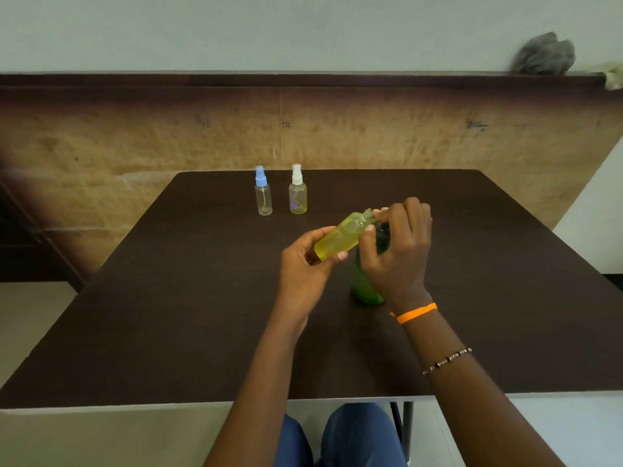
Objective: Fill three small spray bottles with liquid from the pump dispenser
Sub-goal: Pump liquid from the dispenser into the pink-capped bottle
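The left hand [305, 264] is curled around the base of a yellow bottle [344, 235], holding it tilted, neck up and right. The right hand [399, 251] pinches at that neck, perhaps on a cap hidden by fingers. Behind it stands the green dispenser [365, 284]. Two capped bottles, blue-capped [263, 192] and white-capped [298, 190], stand far back on the desk [168, 298].

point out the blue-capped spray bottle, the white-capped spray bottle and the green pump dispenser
blue-capped spray bottle [264, 200]: head view, on its clear body.
white-capped spray bottle [298, 198]: head view, on its yellowish body.
green pump dispenser [362, 284]: head view, on its lower body, left of the right wrist.
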